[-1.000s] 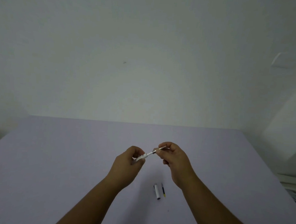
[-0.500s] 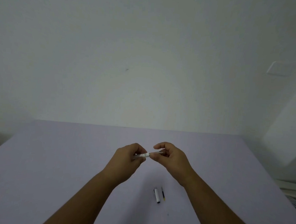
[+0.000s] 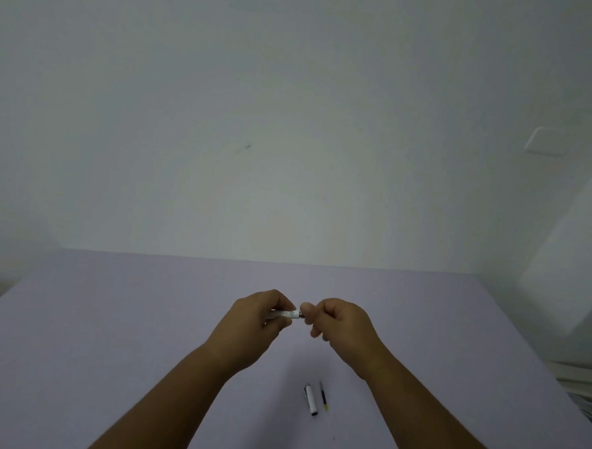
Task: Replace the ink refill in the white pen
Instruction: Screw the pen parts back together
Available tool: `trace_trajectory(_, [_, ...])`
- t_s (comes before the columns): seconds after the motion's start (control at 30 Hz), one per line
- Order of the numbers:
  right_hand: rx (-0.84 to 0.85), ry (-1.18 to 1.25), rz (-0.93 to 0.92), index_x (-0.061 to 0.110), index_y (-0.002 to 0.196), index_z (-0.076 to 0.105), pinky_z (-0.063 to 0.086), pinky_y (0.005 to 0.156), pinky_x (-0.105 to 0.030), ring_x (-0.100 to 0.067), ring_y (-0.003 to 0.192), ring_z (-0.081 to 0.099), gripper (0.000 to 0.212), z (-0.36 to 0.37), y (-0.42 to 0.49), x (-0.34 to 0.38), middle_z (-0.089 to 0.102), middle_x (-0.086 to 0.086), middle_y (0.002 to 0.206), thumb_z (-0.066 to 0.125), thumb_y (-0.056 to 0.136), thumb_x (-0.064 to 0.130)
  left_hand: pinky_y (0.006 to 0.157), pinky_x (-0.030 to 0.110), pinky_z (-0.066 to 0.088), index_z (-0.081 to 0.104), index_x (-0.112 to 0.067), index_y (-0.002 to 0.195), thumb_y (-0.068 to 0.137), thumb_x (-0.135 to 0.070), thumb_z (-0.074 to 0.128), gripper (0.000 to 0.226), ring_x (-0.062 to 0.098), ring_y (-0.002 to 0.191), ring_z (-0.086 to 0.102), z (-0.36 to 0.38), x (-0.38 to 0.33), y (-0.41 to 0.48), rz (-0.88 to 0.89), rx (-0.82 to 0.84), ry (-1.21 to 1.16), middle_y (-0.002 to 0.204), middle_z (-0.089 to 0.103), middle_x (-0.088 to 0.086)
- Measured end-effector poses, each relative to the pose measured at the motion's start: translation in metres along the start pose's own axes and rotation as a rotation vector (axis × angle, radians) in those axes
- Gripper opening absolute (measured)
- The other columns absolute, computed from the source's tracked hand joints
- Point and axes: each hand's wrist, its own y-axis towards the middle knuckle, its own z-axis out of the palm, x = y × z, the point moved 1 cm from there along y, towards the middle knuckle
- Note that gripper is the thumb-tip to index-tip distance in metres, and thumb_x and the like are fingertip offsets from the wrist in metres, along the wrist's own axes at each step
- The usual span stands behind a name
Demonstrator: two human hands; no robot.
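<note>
both hands [image 3: 303, 322] on pen [image 3: 288, 314]

head view — forward and down over table [image 3: 111, 317].

The flat lilac surface [image 3: 110, 334] looks matt and smooth. The short white plastic pen cap [image 3: 311, 399] shows a slight sheen.

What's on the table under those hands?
On the table, below the hands, lie a white pen cap and a thin refill, side by side, apart. Whatever lies under the forearms is covered.
</note>
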Motion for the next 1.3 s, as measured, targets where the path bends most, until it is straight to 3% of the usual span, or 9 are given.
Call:
trace_trajectory(0.13, [0.005, 0.055, -0.046, 0.03, 0.08, 0.069, 0.052, 0.066, -0.027, -0.001, 0.065, 0.058, 0.004, 0.0, 0.001, -0.003, 0.068, 0.011, 0.073, 0.071, 0.077, 0.031, 0.057, 0.013, 0.036, 0.062, -0.027, 0.088, 0.088, -0.021, 0.06, 0.007, 0.006, 0.067, 0.052, 0.003, 0.002, 0.003, -0.009, 0.007, -0.02, 0.078, 0.06, -0.013])
trace_trajectory(0.27, [0.005, 0.11, 0.065, 0.023, 0.074, 0.071, 0.047, 0.058, -0.02, 0.001, 0.052, 0.055, 0.027, 0.0, 0.001, -0.004, 0.066, 0.01, 0.059, 0.064, 0.079, 0.049, 0.056, 0.013, 0.035, 0.06, -0.032, 0.085, 0.088, -0.022, 0.06, 0.01, 0.005, 0.065, 0.052, 0.006, 0.004, 0.001, -0.005, 0.022, -0.022, 0.076, 0.06, -0.013])
trace_trajectory(0.43, [0.017, 0.18, 0.015, 0.025, 0.08, 0.072, 0.048, 0.063, -0.018, -0.001, 0.064, 0.06, 0.002, 0.001, 0.002, -0.007, 0.068, 0.01, 0.071, 0.069, 0.08, 0.025, 0.057, 0.015, 0.038, 0.057, -0.036, 0.081, 0.087, -0.021, 0.06, 0.016, 0.006, 0.065, 0.053, 0.006, 0.007, 0.002, -0.018, 0.015, -0.041, 0.076, 0.061, -0.011])
trace_trajectory(0.53, [-0.018, 0.163, 0.088, 0.02, 0.07, 0.071, 0.047, 0.057, -0.021, -0.006, 0.055, 0.055, 0.03, 0.003, 0.003, -0.006, 0.065, 0.007, 0.06, 0.064, 0.08, 0.047, 0.056, 0.014, 0.037, 0.057, -0.037, 0.081, 0.088, -0.022, 0.06, 0.016, 0.006, 0.065, 0.053, 0.007, 0.008, 0.002, -0.006, 0.015, -0.024, 0.076, 0.061, -0.011])
trace_trajectory(0.7, [0.01, 0.211, 0.013, 0.027, 0.079, 0.071, 0.05, 0.06, -0.015, 0.0, 0.063, 0.061, 0.002, 0.002, 0.003, -0.007, 0.069, 0.014, 0.068, 0.072, 0.078, 0.025, 0.056, 0.013, 0.037, 0.057, -0.035, 0.082, 0.087, -0.023, 0.061, 0.014, 0.006, 0.065, 0.053, 0.006, 0.007, 0.003, -0.008, 0.007, -0.021, 0.076, 0.061, -0.012])
trace_trajectory(0.83, [0.036, 0.177, 0.121, 0.021, 0.07, 0.07, 0.048, 0.057, -0.021, -0.005, 0.055, 0.055, 0.031, 0.004, 0.002, -0.008, 0.065, 0.007, 0.06, 0.061, 0.081, 0.049, 0.056, 0.014, 0.037, 0.058, -0.034, 0.083, 0.088, -0.023, 0.061, 0.013, 0.007, 0.066, 0.053, 0.008, 0.009, 0.002, -0.005, 0.009, -0.004, 0.078, 0.061, -0.012])
trace_trajectory(0.97, [0.028, 0.173, 0.007, 0.027, 0.082, 0.069, 0.051, 0.063, -0.018, -0.002, 0.065, 0.059, 0.003, 0.006, 0.0, -0.012, 0.068, 0.01, 0.075, 0.069, 0.08, 0.029, 0.056, 0.013, 0.036, 0.061, -0.031, 0.085, 0.087, -0.022, 0.061, 0.009, 0.006, 0.065, 0.053, 0.009, 0.01, 0.003, -0.02, 0.008, -0.013, 0.075, 0.06, -0.014])
trace_trajectory(1.13, [0.077, 0.198, 0.157, 0.017, 0.073, 0.069, 0.048, 0.055, -0.022, -0.008, 0.055, 0.054, 0.032, 0.004, 0.003, -0.009, 0.064, 0.005, 0.061, 0.061, 0.083, 0.046, 0.055, 0.013, 0.035, 0.058, -0.032, 0.084, 0.088, -0.022, 0.06, 0.012, 0.005, 0.063, 0.051, 0.009, 0.008, 0.003, 0.006, 0.024, 0.002, 0.073, 0.058, -0.015])
trace_trajectory(1.3, [0.064, 0.247, 0.074, 0.021, 0.08, 0.071, 0.051, 0.061, -0.023, -0.008, 0.061, 0.058, 0.006, 0.002, 0.004, -0.011, 0.067, 0.008, 0.066, 0.069, 0.08, 0.027, 0.053, 0.011, 0.035, 0.058, -0.033, 0.082, 0.087, -0.022, 0.06, 0.012, 0.004, 0.059, 0.05, 0.011, 0.007, 0.004, -0.011, 0.021, -0.04, 0.07, 0.059, -0.013])
